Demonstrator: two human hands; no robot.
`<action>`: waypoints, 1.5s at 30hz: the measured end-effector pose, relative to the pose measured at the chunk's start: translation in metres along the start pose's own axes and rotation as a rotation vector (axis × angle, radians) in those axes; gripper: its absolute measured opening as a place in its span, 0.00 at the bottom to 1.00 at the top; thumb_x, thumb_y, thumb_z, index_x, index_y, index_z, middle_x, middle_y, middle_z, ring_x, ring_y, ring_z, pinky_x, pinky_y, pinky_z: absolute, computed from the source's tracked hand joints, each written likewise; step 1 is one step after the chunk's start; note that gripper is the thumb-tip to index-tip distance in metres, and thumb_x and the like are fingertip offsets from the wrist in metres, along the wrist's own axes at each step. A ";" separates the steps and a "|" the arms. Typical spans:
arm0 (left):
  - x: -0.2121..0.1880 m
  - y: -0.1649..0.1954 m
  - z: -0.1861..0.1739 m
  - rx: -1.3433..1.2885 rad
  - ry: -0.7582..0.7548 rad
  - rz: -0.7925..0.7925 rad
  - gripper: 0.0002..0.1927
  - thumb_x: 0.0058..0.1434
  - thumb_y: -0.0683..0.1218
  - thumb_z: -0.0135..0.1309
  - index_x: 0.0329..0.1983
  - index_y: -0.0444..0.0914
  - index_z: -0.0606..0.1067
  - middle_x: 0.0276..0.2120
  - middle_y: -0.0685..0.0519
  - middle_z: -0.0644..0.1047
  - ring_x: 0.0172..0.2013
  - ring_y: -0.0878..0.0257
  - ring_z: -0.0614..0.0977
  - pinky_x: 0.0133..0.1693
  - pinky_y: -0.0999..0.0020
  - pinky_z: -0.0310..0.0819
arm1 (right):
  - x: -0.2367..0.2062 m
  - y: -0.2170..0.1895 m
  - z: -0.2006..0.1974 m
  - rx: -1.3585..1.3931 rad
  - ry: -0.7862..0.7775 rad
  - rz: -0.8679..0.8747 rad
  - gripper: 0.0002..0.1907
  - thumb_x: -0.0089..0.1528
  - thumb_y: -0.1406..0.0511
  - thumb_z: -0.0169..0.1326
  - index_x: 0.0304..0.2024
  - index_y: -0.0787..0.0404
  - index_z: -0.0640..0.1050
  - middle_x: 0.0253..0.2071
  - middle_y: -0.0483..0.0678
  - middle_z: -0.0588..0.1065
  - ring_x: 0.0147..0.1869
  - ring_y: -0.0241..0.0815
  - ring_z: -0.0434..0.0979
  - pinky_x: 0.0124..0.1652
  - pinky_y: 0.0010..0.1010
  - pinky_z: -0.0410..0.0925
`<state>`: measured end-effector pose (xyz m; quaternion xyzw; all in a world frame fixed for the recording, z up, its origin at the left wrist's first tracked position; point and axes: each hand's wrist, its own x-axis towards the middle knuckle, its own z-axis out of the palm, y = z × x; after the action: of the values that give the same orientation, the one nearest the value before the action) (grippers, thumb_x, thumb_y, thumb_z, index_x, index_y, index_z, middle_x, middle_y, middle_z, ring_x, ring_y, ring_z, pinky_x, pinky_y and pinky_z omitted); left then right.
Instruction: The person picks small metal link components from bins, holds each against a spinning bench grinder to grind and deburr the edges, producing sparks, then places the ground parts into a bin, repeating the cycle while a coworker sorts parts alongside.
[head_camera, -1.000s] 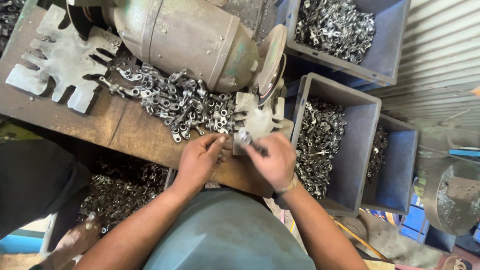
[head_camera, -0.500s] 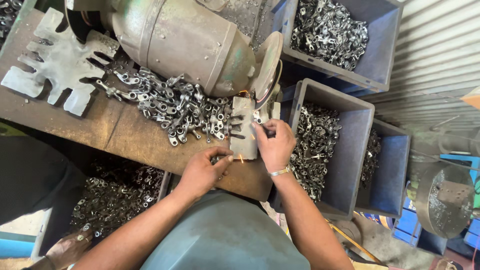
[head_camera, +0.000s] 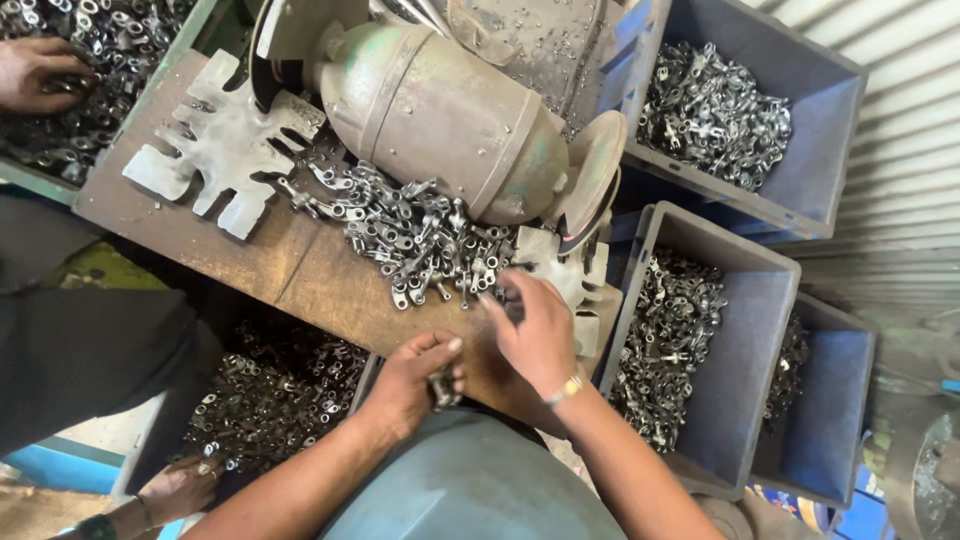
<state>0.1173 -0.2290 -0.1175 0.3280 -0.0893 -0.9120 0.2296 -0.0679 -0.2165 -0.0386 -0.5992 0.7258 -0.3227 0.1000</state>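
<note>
In the head view, a small dark metal fitting (head_camera: 441, 385) is pinched in the curled fingers of the left hand (head_camera: 412, 385) at lower centre. The right hand (head_camera: 538, 330) is spread loosely, fingertips resting on the heap of metal fittings (head_camera: 420, 235) on the wooden bench (head_camera: 300, 275) at centre; whether anything is gripped there cannot be told. A grinder motor (head_camera: 440, 115) is seen above, with blue bins (head_camera: 745, 350) at right. Another person's hand (head_camera: 40, 72) is seen at upper left.

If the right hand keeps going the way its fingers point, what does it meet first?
Probably the heap of small metal parts on the wooden bench; the right hand already reaches its near edge, though depth is unclear.
</note>
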 end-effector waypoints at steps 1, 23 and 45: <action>-0.007 0.002 -0.003 -0.003 -0.026 -0.004 0.09 0.64 0.45 0.58 0.44 0.36 0.77 0.25 0.51 0.77 0.25 0.61 0.79 0.27 0.70 0.72 | 0.006 0.000 0.005 -0.038 -0.025 -0.041 0.21 0.58 0.63 0.67 0.51 0.63 0.77 0.40 0.53 0.80 0.42 0.52 0.80 0.43 0.39 0.72; -0.017 0.083 0.042 1.249 0.075 0.882 0.24 0.54 0.42 0.59 0.56 0.40 0.78 0.48 0.43 0.81 0.50 0.46 0.82 0.54 0.57 0.75 | 0.000 0.011 0.024 0.676 -0.198 0.158 0.33 0.55 0.72 0.61 0.61 0.61 0.64 0.43 0.51 0.77 0.43 0.38 0.80 0.42 0.30 0.74; 0.028 -0.010 0.095 0.714 0.159 0.243 0.08 0.59 0.43 0.65 0.34 0.33 0.82 0.23 0.55 0.80 0.23 0.71 0.76 0.24 0.75 0.67 | -0.066 0.025 -0.064 0.119 -0.031 0.145 0.19 0.53 0.62 0.70 0.45 0.58 0.82 0.39 0.49 0.83 0.42 0.45 0.87 0.41 0.32 0.77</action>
<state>0.0343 -0.2324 -0.0633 0.4440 -0.4215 -0.7613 0.2136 -0.1052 -0.1309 -0.0198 -0.5432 0.7451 -0.3479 0.1697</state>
